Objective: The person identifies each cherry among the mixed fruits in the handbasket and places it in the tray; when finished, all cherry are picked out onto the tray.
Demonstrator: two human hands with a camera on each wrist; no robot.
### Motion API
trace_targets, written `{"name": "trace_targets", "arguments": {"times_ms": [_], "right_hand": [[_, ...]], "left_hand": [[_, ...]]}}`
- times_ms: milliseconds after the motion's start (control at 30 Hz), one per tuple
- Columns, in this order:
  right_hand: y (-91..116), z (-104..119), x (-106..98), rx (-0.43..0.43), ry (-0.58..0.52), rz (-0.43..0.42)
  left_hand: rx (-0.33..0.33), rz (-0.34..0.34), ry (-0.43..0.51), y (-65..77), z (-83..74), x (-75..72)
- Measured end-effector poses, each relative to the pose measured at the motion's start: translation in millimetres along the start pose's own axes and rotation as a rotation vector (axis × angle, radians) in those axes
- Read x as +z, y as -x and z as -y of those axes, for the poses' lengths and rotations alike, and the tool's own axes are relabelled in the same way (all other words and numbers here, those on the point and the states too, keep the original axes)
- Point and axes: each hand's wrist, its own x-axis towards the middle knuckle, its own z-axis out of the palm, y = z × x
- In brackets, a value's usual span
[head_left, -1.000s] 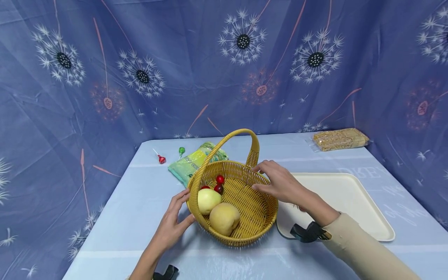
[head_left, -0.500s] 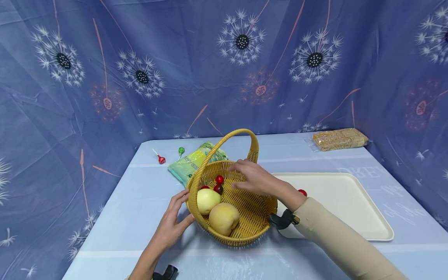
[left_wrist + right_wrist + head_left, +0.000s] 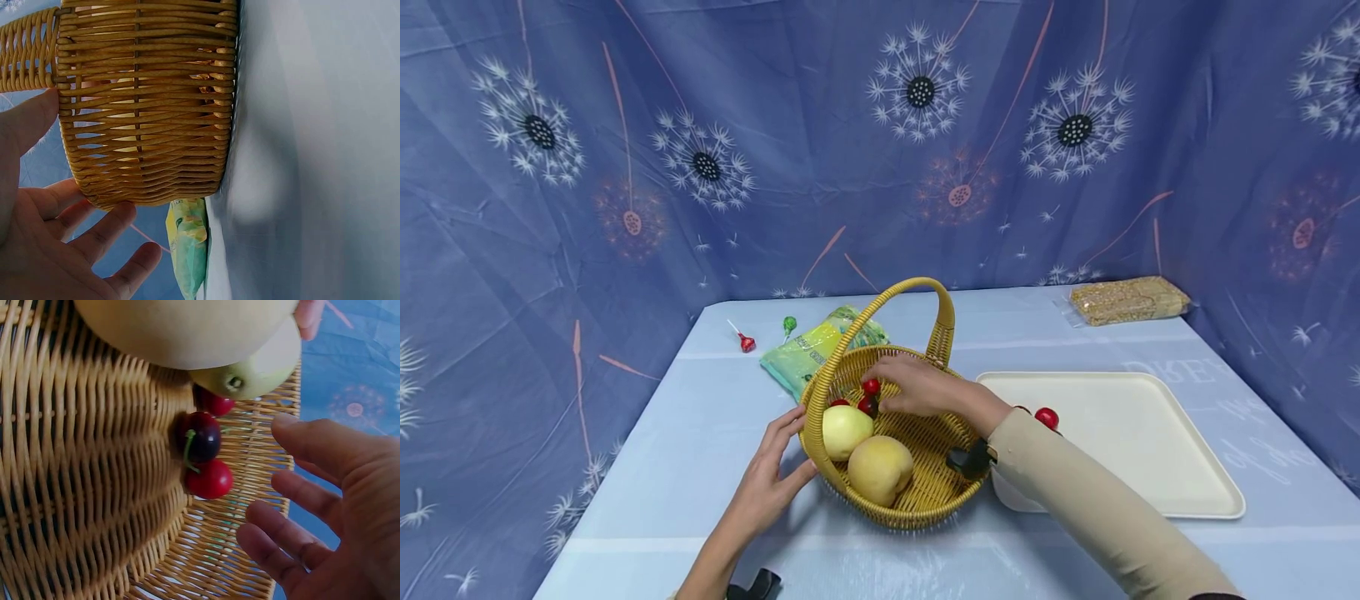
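A yellow wicker basket (image 3: 917, 518) with an arched handle stands mid-table. Inside, along its left side, lie a pale green apple (image 3: 844, 433), a large yellow peach-like fruit (image 3: 880, 468) and a few cherries, two red and one dark (image 3: 201, 439). My left hand (image 3: 767, 479) rests its spread fingers and thumb against the basket's left outer side, by the handle base. My right hand (image 3: 917, 385) is over the inside of the basket, fingers apart and loosely bent, beside a red cherry (image 3: 212, 480). Nothing is between its fingertips in the right wrist view.
A cream tray (image 3: 1120, 450) stands right of the basket, with a red cherry (image 3: 1047, 417) on it partly behind my right sleeve. Behind the basket lie a green-yellow packet (image 3: 805, 354) and two lollipops, red (image 3: 747, 342) and green (image 3: 789, 323). A grain packet (image 3: 1127, 300) lies back right.
My right hand has moved left from the basket's right rim, across the inside, to the cherries. The cherry on the tray has come into sight. My left hand and the basket stay put.
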Motion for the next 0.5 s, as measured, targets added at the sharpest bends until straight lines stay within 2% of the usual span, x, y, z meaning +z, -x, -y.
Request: {"name": "trace_targets", "arguments": {"times_ms": [233,500], "right_hand": [[-12.0,0.7,10.3,0.017,0.013,0.084],[-16.7,0.7,17.4,0.032,0.066,0.187]], "left_hand": [[-0.003,0.004,0.003,-0.1,0.8,-0.1],[0.011,0.002,0.006,-0.4,0.7,0.0]]}}
